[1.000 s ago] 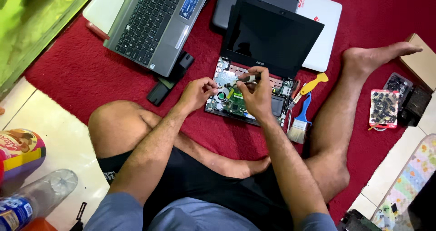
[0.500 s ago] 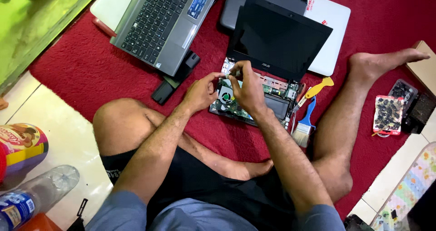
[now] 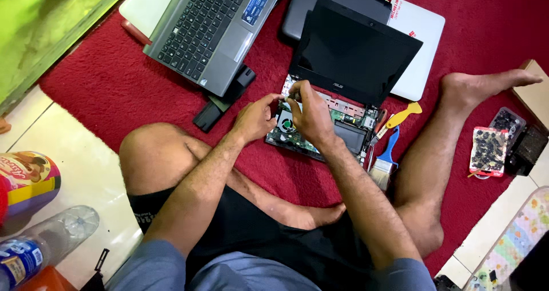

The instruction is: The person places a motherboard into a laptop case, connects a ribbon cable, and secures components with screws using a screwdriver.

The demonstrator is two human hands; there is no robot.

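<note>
Both hands, left hand (image 3: pixel 256 118) and right hand (image 3: pixel 311 115), pinch together over the opened laptop (image 3: pixel 320 132) at twelve o'clock, apparently working a small part too tiny to identify.

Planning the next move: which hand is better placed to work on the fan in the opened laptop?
Left, probably. The left hand sits beside the exposed fan in the opened laptop, with a clear path. The right hand is busy pinching something small above the board.
</note>
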